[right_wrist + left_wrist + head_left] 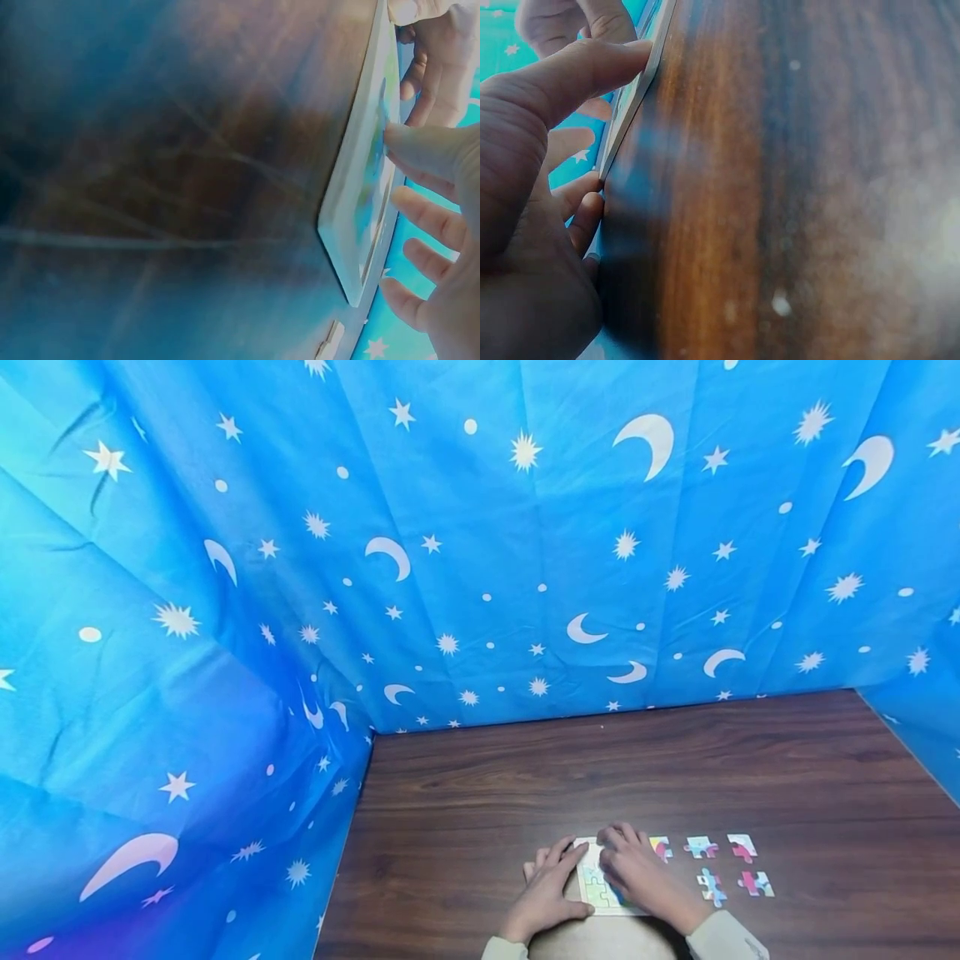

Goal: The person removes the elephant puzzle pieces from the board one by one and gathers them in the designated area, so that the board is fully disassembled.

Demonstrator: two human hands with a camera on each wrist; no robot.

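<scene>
A shallow jigsaw puzzle board (pixel 611 913) with a pale rim lies near the front of the table, partly covered by both hands. My left hand (pixel 550 893) holds it at the left, thumb on the near rim and fingers along the far left side. Over the board's middle, my right hand (pixel 645 872) pinches a bluish puzzle piece (pixel 381 112) between thumb and index finger, low against the surface. The piece is mostly hidden in the head view. Pale green fitted pieces (pixel 596 893) show between the hands.
Several loose puzzle pieces lie right of the board, among them a red and white one (pixel 741 847) and a blue one (pixel 711 887). The dark wooden table (pixel 525 785) meets a blue star-and-moon curtain (pixel 487 543) at the back and sides.
</scene>
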